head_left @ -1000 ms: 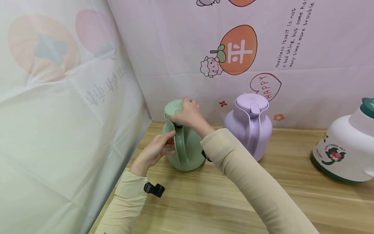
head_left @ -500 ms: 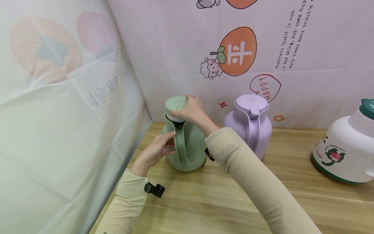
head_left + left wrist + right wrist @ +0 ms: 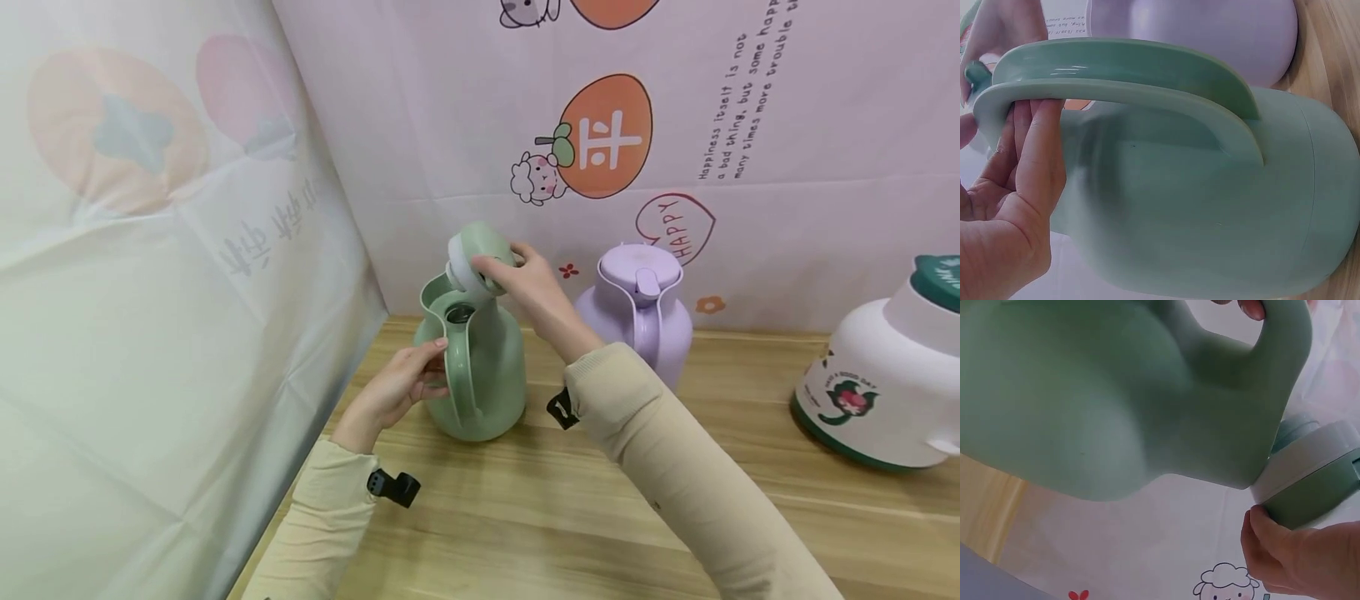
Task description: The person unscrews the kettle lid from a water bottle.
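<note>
A green thermos jug (image 3: pixel 495 379) stands upright on the wooden table, its dark round mouth (image 3: pixel 459 313) uncovered. My left hand (image 3: pixel 400 385) holds the upper part of the jug's handle (image 3: pixel 1129 92), thumb on its near side and fingers reaching in under it. Above the mouth, my right hand (image 3: pixel 534 282) grips the green and white lid (image 3: pixel 486 243), tilted with its white underside towards the left. In the right wrist view the lid (image 3: pixel 1313 500) appears right at the jug's rim, thumb and fingers on its edge.
A lilac thermos jug (image 3: pixel 637 308), lid on, stands just to the right, behind my right forearm. Farther right is a white jug (image 3: pixel 877 383) with a dark green lid and base. White printed cloth (image 3: pixel 465 125) hangs behind and along the left side of the table (image 3: pixel 480 517).
My right hand has lifted the lid up off the green jug and tipped it over, baring the mouth. The left hand has stayed on the handle, and the jug has not moved.
</note>
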Demonstrator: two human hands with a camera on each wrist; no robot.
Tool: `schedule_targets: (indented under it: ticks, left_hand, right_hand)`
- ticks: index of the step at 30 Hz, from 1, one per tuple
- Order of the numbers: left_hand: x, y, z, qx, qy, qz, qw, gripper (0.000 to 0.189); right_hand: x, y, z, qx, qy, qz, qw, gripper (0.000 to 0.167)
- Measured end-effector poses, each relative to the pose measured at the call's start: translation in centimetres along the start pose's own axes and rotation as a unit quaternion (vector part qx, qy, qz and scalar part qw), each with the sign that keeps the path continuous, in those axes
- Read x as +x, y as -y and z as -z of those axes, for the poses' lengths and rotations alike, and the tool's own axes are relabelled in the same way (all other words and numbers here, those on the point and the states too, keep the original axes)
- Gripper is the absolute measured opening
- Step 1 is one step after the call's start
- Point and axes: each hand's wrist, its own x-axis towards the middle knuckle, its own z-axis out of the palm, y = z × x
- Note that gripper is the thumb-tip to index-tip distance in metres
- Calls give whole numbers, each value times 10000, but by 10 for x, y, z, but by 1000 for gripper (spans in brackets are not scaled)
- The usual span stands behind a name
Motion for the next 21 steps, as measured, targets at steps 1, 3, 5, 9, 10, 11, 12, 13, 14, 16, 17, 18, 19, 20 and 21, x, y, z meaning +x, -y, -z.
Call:
schedule_targets:
  ticks: [1, 3, 5, 9, 10, 11, 12, 13, 14, 16, 17, 18, 19, 20, 21]
  left_hand:
    - [0, 0, 0, -5, -3, 2, 10000, 26]
    - [0, 1, 1, 0, -15, 20, 10000, 26]
    - [1, 1, 1, -3, -46, 48, 10000, 26]
    - [1, 0, 1, 5, -49, 63, 10000, 25]
    - [1, 0, 1, 7, -25, 56, 10000, 25]
    - [1, 0, 1, 6, 4, 48, 10000, 25]
    - [1, 0, 1, 11, 36, 29, 10000, 25]
    - [1, 0, 1, 6, 62, 16, 10000, 25]
    - [1, 0, 2, 5, 92, 0, 10000, 25]
    - [1, 0, 2, -19, 137, -18, 9999, 25]
    - [1, 0, 2, -37, 154, -31, 9999, 25]
    - [1, -1, 2, -54, 168, -45, 9998, 25]
    - [1, -1, 2, -76, 179, -44, 9998, 25]
    - [1, -1, 2, -94, 183, -42, 9998, 24]
    - [2, -2, 2, -119, 167, -32, 9998, 24]
  right_hand:
    - [-1, -2, 2, 128, -6, 5, 9999, 83]
    - [-3, -6, 4, 486, 4, 1, 9988, 81]
    - [-4, -10, 5, 919, 49, -19, 9958, 79]
    - [-9, -18, 7, 1513, 108, 43, 9884, 73]
    - [-10, -22, 8, 1553, 116, 66, 9878, 73]
    - [-11, -25, 9, 1605, 120, 82, 9869, 72]
    - [-12, -29, 10, 1658, 115, 101, 9860, 72]
    - [-13, -33, 10, 1701, 114, 119, 9853, 71]
    - [-14, -37, 11, 1789, 108, 140, 9837, 70]
    - [-16, -45, 12, 2036, 125, 147, 9789, 68]
    - [-16, -48, 13, 2166, 159, 175, 9760, 66]
    - [-17, -52, 14, 2279, 206, 217, 9732, 63]
    - [-18, -55, 15, 2412, 250, 258, 9698, 60]
    - [-18, -58, 16, 2533, 315, 305, 9664, 57]
    - [-19, -61, 17, 2594, 384, 328, 9644, 56]
